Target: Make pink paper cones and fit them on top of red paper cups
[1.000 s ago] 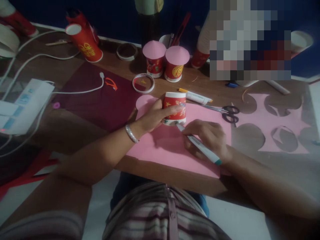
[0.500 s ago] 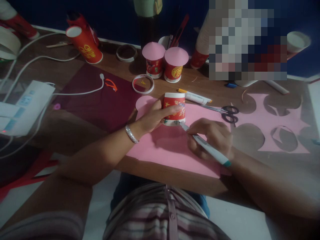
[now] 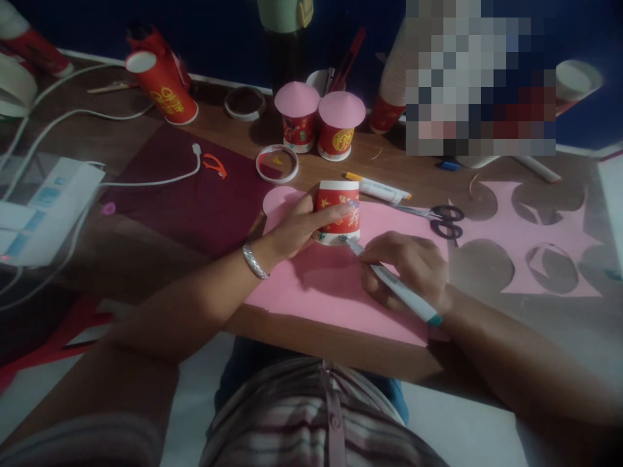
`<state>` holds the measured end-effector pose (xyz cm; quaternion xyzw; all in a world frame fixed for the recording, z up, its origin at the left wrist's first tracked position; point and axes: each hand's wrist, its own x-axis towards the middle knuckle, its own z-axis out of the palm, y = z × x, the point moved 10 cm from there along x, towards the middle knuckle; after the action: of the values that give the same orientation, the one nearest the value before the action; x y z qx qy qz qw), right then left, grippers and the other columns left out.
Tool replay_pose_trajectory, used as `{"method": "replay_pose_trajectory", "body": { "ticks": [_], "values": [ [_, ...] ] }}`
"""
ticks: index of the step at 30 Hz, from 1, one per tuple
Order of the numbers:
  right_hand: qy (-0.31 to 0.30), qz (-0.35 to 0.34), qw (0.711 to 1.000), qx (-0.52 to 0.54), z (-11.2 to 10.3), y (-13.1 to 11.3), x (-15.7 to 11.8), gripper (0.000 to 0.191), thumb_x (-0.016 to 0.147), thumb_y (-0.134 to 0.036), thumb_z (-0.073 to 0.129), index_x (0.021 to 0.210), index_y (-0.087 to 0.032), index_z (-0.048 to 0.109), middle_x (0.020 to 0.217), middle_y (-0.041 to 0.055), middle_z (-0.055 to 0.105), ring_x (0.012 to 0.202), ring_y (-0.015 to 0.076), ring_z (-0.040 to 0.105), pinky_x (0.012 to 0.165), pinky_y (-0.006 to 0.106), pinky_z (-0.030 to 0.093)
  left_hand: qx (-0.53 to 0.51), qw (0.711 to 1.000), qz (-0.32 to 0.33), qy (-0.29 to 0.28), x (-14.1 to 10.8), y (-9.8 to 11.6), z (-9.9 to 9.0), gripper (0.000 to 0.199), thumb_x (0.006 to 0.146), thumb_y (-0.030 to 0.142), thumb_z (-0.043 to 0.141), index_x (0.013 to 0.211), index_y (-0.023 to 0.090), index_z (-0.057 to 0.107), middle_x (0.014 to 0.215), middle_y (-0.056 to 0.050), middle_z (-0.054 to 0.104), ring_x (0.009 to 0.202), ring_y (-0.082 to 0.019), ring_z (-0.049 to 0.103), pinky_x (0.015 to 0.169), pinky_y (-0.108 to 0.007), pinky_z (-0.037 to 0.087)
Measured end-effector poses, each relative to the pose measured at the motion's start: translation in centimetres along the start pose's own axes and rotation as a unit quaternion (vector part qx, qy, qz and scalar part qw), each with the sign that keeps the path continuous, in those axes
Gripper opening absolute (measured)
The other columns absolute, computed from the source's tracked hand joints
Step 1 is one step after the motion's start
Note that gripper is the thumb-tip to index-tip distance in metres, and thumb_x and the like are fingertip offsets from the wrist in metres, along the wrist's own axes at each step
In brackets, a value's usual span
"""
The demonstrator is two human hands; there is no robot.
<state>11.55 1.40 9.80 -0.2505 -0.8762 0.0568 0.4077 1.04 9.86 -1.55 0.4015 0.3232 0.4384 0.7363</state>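
Note:
My left hand (image 3: 299, 227) is wrapped round a red paper cup (image 3: 335, 194), which stands upside down over a pink sheet (image 3: 316, 285). Green leaf-like marks show on the white band along the cup's lower edge. In my right hand (image 3: 406, 266) is a white marker (image 3: 406, 293) with a green end, its tip at that white band. Farther back stand two red cups with pink paper cones on top, the left cone-topped cup (image 3: 298, 133) and the right cone-topped cup (image 3: 335, 139). A pink paper disc (image 3: 278, 200) lies partly behind my left hand.
Black-handled scissors (image 3: 445, 220) and a yellow-capped marker (image 3: 379, 187) lie behind the sheet. Cut pink scraps (image 3: 525, 240) are on the right. Tape rolls, including one roll (image 3: 277, 163), a tall red cup (image 3: 165, 91), and a white power strip (image 3: 53, 207) with cables occupy the left and back.
The marker tip and my right hand have shifted slightly left along the white band. My left hand keeps its hold on the cup.

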Motion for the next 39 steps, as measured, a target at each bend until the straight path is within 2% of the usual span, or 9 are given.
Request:
{"method": "replay_pose_trajectory", "body": {
  "ticks": [9,16,27,34,39],
  "values": [
    [0.000,-0.008,1.000,-0.001,0.00,-0.01,0.05,0.022,0.087,-0.004,0.064,0.099,-0.021,0.058,0.073,-0.0013,0.069,0.063,0.0147,0.069,0.056,0.026,0.056,-0.003,1.000,0.008,-0.010,-0.02,-0.22,-0.04,0.046,0.086,0.041,0.082,0.121,0.017,0.064,0.114,-0.009,0.076,0.105,-0.022,0.073,0.093,-0.036,0.058],
    [-0.008,-0.008,1.000,0.004,0.07,0.03,0.02,0.021,0.086,-0.004,0.065,0.099,-0.020,0.059,0.074,0.0013,0.069,0.061,0.0157,0.068,0.053,0.027,0.054,-0.009,1.000,0.009,-0.012,-0.03,-0.31,-0.08,0.044,0.085,0.042,0.084,0.116,0.016,0.066,0.116,-0.010,0.075,0.105,-0.022,0.073,0.093,-0.035,0.057],
    [-0.005,-0.009,1.000,-0.008,0.06,0.04,-0.19,0.022,0.088,-0.006,0.065,0.101,-0.021,0.058,0.076,0.0011,0.070,0.062,0.0161,0.068,0.054,0.028,0.056,-0.004,1.000,0.009,-0.003,0.00,-0.29,-0.16,0.051,0.084,0.051,0.083,0.120,0.019,0.065,0.114,-0.009,0.076,0.110,-0.023,0.072,0.098,-0.036,0.056],
    [-0.003,-0.010,1.000,-0.001,0.17,0.13,-0.24,0.020,0.087,-0.005,0.066,0.099,-0.019,0.058,0.075,0.0014,0.069,0.060,0.0153,0.067,0.054,0.027,0.055,-0.003,1.000,0.006,-0.005,-0.09,-0.34,-0.20,0.047,0.086,0.047,0.082,0.119,0.019,0.065,0.112,-0.008,0.075,0.105,-0.021,0.072,0.093,-0.034,0.056],
    [-0.005,0.000,1.000,-0.006,0.22,0.26,-0.24,0.017,0.089,-0.008,0.065,0.098,-0.021,0.059,0.075,0.0009,0.070,0.061,0.0151,0.068,0.054,0.026,0.055,0.013,1.000,0.009,-0.003,-0.09,-0.33,-0.26,0.046,0.087,0.050,0.080,0.118,0.020,0.065,0.113,-0.007,0.075,0.105,-0.020,0.072,0.093,-0.033,0.056]
  ]
}}
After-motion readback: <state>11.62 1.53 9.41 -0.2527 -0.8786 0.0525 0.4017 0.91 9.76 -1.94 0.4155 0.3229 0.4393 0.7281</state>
